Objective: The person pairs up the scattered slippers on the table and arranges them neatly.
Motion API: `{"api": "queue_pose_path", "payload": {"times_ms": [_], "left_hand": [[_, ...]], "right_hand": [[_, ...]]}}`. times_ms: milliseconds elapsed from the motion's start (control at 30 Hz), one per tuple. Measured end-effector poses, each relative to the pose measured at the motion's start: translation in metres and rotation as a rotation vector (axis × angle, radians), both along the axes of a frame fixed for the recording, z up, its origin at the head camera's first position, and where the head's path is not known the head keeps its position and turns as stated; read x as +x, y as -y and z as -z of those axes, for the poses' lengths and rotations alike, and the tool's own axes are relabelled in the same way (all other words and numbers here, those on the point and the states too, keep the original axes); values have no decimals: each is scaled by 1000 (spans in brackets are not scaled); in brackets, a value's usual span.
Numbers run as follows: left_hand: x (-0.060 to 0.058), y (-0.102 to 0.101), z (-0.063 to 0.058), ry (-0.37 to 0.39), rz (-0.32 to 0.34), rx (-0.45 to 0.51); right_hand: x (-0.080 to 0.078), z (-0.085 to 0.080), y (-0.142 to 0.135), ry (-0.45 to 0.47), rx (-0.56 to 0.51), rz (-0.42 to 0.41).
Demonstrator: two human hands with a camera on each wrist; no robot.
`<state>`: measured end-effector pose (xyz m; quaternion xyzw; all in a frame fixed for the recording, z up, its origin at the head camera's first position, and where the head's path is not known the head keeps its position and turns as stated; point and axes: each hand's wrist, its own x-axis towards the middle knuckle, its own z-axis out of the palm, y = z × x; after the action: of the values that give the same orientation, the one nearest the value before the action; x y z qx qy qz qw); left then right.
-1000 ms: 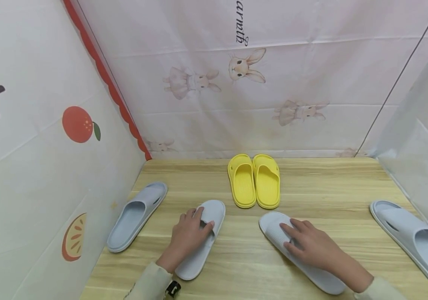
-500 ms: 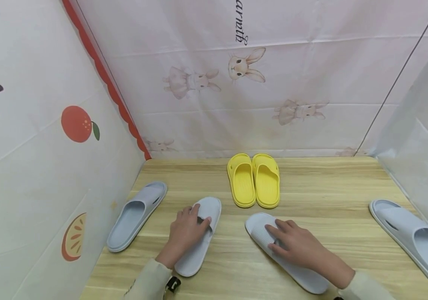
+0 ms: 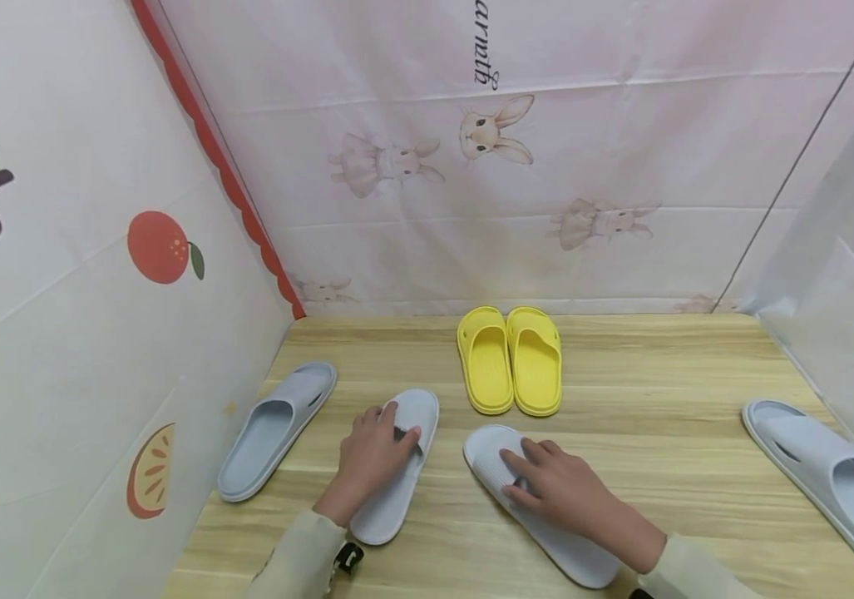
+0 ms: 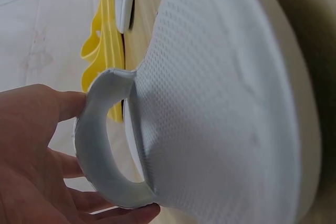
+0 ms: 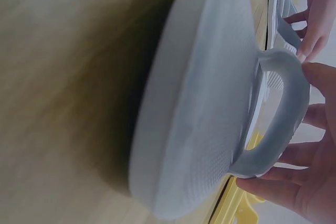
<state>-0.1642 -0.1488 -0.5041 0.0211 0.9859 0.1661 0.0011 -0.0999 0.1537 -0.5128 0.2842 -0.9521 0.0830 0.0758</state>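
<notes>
Oblong pale-grey foam slippers [image 3: 488,462] are converging before rounded yellow plastic slippers [image 3: 490,374]; left hand [image 3: 372,453] and right hand [image 3: 557,491] are presumably steering, fingers clamping straps [image 4: 94,148].

On the surface [image 3: 696,366], two middle slippers [image 3: 393,505] lie between two outer slippers [image 3: 268,433], with a side-by-side pair [image 3: 488,374] behind the middle ones.

I face a pinkish wall [image 3: 501,229] printed with rabbits [image 3: 481,135]; red scalloped trim [image 3: 229,176]; fruit-patterned left wall [image 3: 60,349]; a wood-grained surface [image 3: 392,349].

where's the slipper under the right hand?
In the head view, that slipper is low, right of centre, below the yellow slippers and right of the left hand.
</notes>
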Motion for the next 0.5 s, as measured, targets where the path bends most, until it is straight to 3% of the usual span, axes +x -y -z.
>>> {"api": "queue_pose_path", "payload": {"times_ms": [367,500], "left_hand": [[-8,5,4,-1,-27,-1],[-11,5,4,5,-37,5]], "right_hand": [[-7,2,33,-96,9,46],[-8,2,46,-93,1,88]]}}
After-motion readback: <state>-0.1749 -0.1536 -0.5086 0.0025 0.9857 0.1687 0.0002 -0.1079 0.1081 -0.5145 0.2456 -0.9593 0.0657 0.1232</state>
